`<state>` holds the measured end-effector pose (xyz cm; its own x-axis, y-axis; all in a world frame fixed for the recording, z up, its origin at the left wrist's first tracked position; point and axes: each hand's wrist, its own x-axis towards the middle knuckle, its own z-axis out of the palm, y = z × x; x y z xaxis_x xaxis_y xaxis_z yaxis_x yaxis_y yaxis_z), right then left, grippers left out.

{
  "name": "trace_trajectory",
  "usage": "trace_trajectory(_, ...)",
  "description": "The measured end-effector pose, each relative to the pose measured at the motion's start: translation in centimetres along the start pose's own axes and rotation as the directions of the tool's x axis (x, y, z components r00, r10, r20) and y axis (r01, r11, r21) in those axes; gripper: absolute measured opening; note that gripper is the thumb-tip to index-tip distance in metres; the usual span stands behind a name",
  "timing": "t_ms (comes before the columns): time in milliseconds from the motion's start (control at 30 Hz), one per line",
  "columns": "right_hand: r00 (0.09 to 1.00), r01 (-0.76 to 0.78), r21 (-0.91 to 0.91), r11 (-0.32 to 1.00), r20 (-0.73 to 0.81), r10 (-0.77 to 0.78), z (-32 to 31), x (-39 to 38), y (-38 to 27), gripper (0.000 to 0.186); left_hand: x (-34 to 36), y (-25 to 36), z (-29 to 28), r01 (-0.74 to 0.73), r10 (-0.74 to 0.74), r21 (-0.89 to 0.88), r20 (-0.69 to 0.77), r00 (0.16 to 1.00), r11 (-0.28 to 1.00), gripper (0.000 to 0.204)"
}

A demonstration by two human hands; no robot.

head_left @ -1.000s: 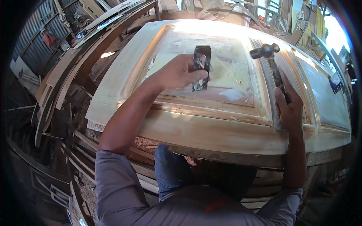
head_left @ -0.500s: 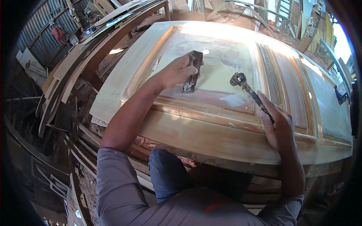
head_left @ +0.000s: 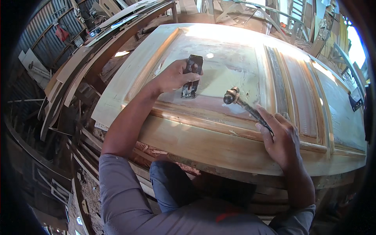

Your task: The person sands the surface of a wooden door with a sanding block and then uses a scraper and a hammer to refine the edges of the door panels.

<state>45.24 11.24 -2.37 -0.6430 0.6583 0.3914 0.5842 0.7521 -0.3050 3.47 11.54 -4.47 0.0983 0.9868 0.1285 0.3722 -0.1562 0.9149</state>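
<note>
Hammer (head_left: 248,109) is sitting in the right grip (head_left: 282,143), handle lying between thumb and fingers, head pointing forward and leftward of that hold. Over to its left, the left grip (head_left: 173,77) is holding a dark block-like tool (head_left: 190,85), quite possibly a hand plane, its thumb lying right across the middle. And here the danger is showing: any badly aimed blow could be landing on that thumb, because nothing is shielding it between the tool's two ends! Below both grips the panelled door (head_left: 196,139) is stretching out; whether the dark tool is touching it, this angle isn't telling us. Should the left grip be slackening, that tool could be slipping and gouging the pale panel (head_left: 217,78) under it, a one-sided hold being the likely culprit. Watch the other side, too: if the handle is rolling in the right grip, the head could be twisting off line and denting the wooden moulding (head_left: 211,124) to the left of that grip, or marking the white patch (head_left: 235,109) lying just forward of it
</note>
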Motion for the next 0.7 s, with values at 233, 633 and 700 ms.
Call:
trace_trajectory(233,0.999,0.038,0.004,0.999,-0.021,-0.038,0.0,-0.3,-0.2,0.049,-0.1,0.2,-0.1,-0.047,0.047,-0.055,-0.003,0.999,0.997,0.028)
trace_trajectory(633,0.995,-0.024,0.015,1.000,-0.099,0.026,0.4,-0.4,-0.6,0.043,0.1,0.6,1.9,-0.063,0.075,-0.240,0.041,0.996,0.969,0.030)
trace_trajectory(700,0.991,-0.049,0.014,0.999,-0.122,0.051,0.5,-0.4,-0.9,0.042,-0.3,1.5,2.5,-0.067,0.072,-0.185,0.020,0.997,0.980,0.029)
